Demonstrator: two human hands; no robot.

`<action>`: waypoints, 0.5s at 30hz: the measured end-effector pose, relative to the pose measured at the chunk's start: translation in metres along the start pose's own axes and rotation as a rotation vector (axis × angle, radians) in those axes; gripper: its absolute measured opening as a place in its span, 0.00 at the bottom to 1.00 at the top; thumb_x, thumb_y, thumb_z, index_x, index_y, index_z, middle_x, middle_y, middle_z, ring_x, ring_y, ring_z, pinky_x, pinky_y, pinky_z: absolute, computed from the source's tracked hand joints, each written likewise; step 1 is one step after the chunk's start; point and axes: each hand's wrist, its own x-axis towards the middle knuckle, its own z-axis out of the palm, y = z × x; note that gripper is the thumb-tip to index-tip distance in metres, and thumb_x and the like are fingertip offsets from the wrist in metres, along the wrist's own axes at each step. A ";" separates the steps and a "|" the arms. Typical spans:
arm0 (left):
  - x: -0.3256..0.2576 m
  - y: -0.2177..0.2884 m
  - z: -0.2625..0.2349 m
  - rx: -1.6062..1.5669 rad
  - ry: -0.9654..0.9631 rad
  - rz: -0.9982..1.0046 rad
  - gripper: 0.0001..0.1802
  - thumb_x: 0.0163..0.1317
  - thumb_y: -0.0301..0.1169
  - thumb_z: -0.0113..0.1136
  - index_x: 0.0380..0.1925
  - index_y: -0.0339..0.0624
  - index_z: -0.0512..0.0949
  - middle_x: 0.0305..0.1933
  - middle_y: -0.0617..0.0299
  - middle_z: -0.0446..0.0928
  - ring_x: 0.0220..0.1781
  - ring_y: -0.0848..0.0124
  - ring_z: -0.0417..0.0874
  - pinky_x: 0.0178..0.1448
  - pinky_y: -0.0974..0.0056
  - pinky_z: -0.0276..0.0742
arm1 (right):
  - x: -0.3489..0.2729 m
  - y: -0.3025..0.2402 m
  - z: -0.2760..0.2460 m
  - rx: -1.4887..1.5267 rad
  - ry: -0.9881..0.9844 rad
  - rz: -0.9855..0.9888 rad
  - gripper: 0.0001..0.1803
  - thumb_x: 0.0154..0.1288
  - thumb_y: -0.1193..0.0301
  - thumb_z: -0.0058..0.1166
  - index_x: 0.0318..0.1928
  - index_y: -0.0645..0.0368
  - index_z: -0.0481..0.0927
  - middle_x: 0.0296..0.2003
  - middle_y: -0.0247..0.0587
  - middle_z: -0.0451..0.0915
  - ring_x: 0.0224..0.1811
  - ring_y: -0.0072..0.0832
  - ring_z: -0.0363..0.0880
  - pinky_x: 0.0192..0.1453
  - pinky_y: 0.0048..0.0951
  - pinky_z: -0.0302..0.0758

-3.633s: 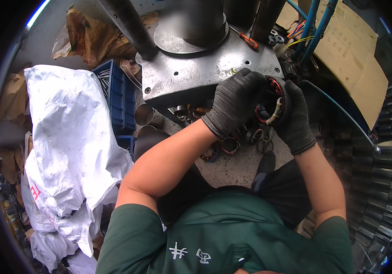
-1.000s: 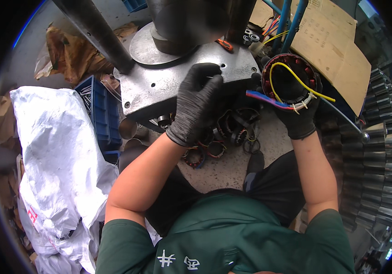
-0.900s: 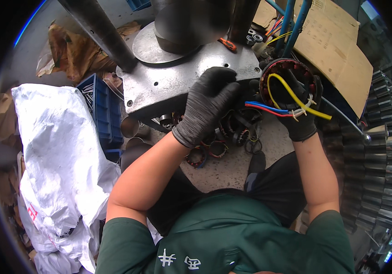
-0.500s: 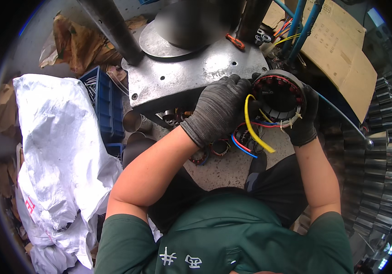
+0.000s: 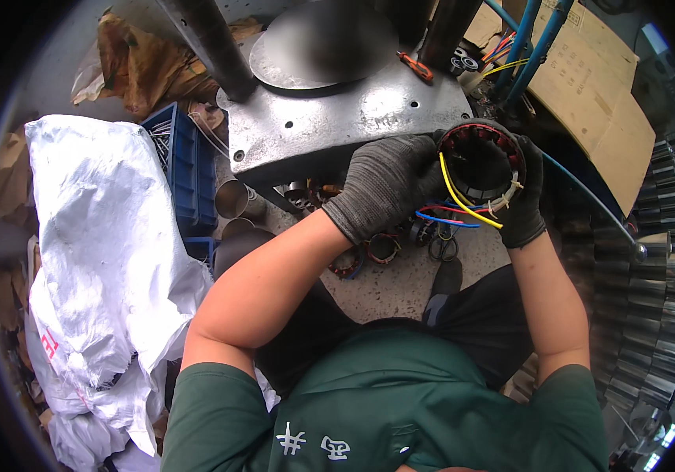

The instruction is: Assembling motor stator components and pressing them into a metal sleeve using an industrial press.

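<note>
Motor ring [image 5: 482,191] is up at two o'clock, just by the worktop's four o'clock corner, and it tips so we can look into its round hole. Our right hand [image 5: 528,193], in a dark glove, has hold of it on its three o'clock side, with the fingers bent around the outside. Our left hand [image 5: 388,182], in a grey glove, is at the ring's nine o'clock side with its fingers curled in. We cannot tell if they pinch the ring, since the glove's back hides them. A yellow wire [image 5: 467,206], a red wire [image 5: 434,208] and a blue wire [image 5: 447,221] stick out around the ring's seven o'clock.

At twelve o'clock we see the grey metal worktop [image 5: 337,122], and a tool with an orange handle [image 5: 416,68] lies on it toward one o'clock. More rings [image 5: 380,260] lie on the floor [image 5: 377,293], at six o'clock from our left hand. We have a big white sack [image 5: 109,236] at nine o'clock and a blue crate [image 5: 188,181] at ten.
</note>
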 end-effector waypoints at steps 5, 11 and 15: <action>-0.002 0.010 -0.005 -0.089 0.048 -0.043 0.11 0.61 0.34 0.70 0.34 0.37 0.83 0.32 0.49 0.82 0.35 0.53 0.86 0.41 0.54 0.81 | -0.003 0.009 -0.004 0.089 -0.080 0.027 0.36 0.78 0.44 0.40 0.73 0.56 0.69 0.71 0.46 0.72 0.73 0.40 0.72 0.80 0.52 0.65; -0.003 0.009 -0.006 -0.305 0.093 0.062 0.08 0.64 0.31 0.66 0.33 0.36 0.81 0.30 0.51 0.80 0.31 0.62 0.83 0.39 0.58 0.80 | 0.003 0.008 0.000 0.194 -0.068 0.096 0.43 0.73 0.37 0.43 0.73 0.59 0.70 0.71 0.53 0.72 0.73 0.48 0.71 0.79 0.54 0.65; -0.007 0.008 -0.014 -0.540 0.055 0.015 0.07 0.65 0.30 0.63 0.35 0.36 0.81 0.29 0.51 0.79 0.30 0.63 0.81 0.39 0.58 0.79 | 0.007 0.000 0.019 0.182 0.057 0.109 0.46 0.70 0.33 0.44 0.70 0.61 0.73 0.70 0.58 0.71 0.73 0.54 0.71 0.78 0.57 0.67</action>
